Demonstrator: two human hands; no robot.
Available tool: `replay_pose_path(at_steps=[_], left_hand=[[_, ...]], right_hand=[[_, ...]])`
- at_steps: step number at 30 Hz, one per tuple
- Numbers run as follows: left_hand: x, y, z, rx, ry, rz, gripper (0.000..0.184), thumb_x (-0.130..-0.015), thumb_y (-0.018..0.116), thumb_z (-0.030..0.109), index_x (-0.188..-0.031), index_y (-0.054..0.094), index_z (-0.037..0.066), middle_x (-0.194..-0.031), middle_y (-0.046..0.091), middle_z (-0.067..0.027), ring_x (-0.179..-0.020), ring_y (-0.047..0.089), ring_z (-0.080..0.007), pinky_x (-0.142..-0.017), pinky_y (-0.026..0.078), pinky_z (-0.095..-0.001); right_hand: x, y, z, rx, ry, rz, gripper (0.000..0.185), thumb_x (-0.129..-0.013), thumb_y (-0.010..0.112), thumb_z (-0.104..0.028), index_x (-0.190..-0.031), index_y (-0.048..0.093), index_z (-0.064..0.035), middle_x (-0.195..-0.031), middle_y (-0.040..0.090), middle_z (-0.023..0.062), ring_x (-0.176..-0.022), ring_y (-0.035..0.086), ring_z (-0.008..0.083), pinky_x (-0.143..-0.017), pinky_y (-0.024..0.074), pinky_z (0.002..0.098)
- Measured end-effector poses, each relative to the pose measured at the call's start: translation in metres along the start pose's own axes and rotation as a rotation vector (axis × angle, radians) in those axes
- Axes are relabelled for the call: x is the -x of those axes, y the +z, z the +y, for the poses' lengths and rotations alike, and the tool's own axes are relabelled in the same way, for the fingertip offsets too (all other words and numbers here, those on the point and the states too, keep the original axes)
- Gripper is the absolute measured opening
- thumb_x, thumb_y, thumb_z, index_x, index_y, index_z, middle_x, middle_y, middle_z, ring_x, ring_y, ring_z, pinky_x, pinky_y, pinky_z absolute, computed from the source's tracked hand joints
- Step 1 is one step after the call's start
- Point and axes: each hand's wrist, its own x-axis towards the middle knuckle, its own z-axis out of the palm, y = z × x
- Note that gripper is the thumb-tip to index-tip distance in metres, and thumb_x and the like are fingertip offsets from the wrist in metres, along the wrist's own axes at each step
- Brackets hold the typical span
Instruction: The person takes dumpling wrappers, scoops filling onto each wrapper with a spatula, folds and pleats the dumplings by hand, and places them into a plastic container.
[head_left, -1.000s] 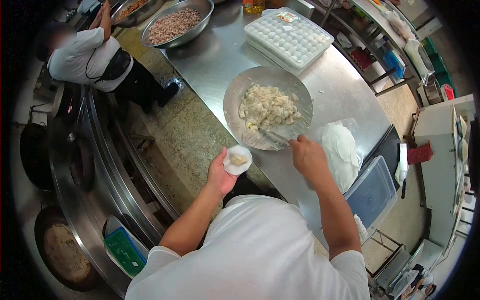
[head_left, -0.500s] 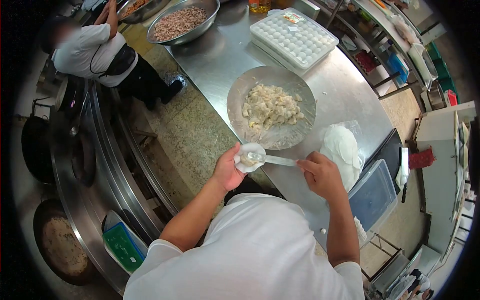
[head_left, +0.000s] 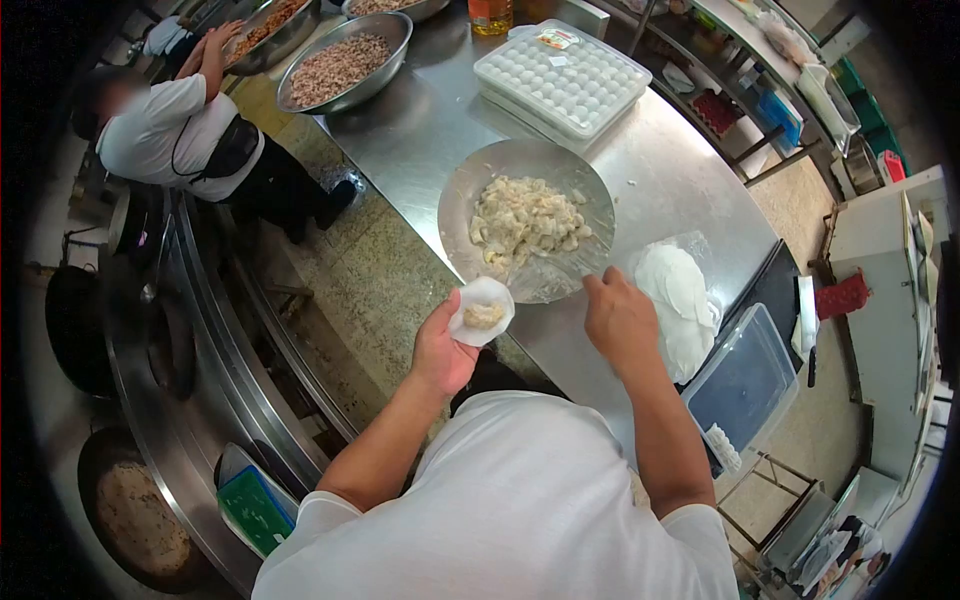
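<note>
A round wrapper (head_left: 499, 295) lies flat at the table's near edge, and we see a dab of pale filling (head_left: 485, 316) already on it; the fold, as we judge it, is not yet made. The left hand (head_left: 443, 355) holds it from beneath, thumb along one side, the other fingers hidden under it.

Just beyond, the wide metal bowl (head_left: 455, 212) carries a large mound of mixture (head_left: 525, 222), which suggests to us that much filling remains. At its near right rim is the right hand (head_left: 620, 318), fingers drawn together and seemingly pinching a flat utensil (head_left: 573, 264), of which we can make out little. Close by that hand sits a thick wrapper stack (head_left: 675, 315), so we reckon many rounds are left.

The bowl stands hard by the left edge of the steel table (head_left: 645, 210); we find more room on its other side, where a strip of tabletop runs up to a plastic box (head_left: 610, 118) of small white pieces. A clear container (head_left: 740, 375) and a knife (head_left: 806, 305) crowd the right side. Left of the table, we see an open floor aisle (head_left: 370, 300), with a co-worker (head_left: 200, 140) farther along it.
</note>
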Motion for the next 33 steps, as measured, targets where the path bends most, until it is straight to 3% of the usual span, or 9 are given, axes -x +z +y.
replay_pose_path(at_steps=[9,25,31,33], left_hand=[[-0.002,-0.033,-0.007,0.006,-0.043,0.110,0.037,-0.103,0.057,0.029,-0.127,0.059,0.000,-0.127,0.065,-0.0113,-0.119,0.063,-0.0241,-0.106,0.049,-0.0400],[-0.021,-0.042,-0.041,-0.035,-0.156,0.190,0.039,-0.107,0.049,0.028,-0.130,0.053,-0.003,-0.131,0.062,-0.0167,-0.123,0.061,-0.0297,-0.110,0.047,-0.0444],[-0.032,-0.046,-0.054,-0.016,-0.162,0.160,0.041,-0.107,0.048,0.032,-0.129,0.054,-0.002,-0.131,0.063,-0.0166,-0.122,0.062,-0.0305,-0.109,0.048,-0.0460],[-0.025,-0.039,-0.050,0.003,-0.186,0.146,0.041,-0.106,0.049,0.033,-0.129,0.056,-0.001,-0.129,0.064,-0.0147,-0.121,0.062,-0.0283,-0.109,0.047,-0.0439]], right_hand=[[0.005,-0.027,0.010,0.042,-0.021,-0.209,0.018,-0.086,0.054,-0.010,-0.094,0.070,-0.0054,-0.095,0.065,0.0176,-0.084,0.069,0.0386,-0.075,0.0564,0.0483],[0.009,-0.028,0.032,0.021,-0.040,-0.077,0.018,-0.082,0.056,-0.008,-0.091,0.072,-0.0057,-0.089,0.066,0.0159,-0.082,0.068,0.0387,-0.074,0.0550,0.0482],[0.024,-0.043,0.032,-0.053,-0.111,-0.188,0.021,-0.082,0.058,-0.007,-0.094,0.075,-0.0071,-0.091,0.068,0.0140,-0.081,0.068,0.0367,-0.073,0.0546,0.0465],[0.028,-0.048,0.038,-0.278,-0.192,-0.177,0.021,-0.081,0.060,-0.004,-0.095,0.075,-0.0080,-0.090,0.068,0.0123,-0.080,0.068,0.0356,-0.073,0.0545,0.0452]])
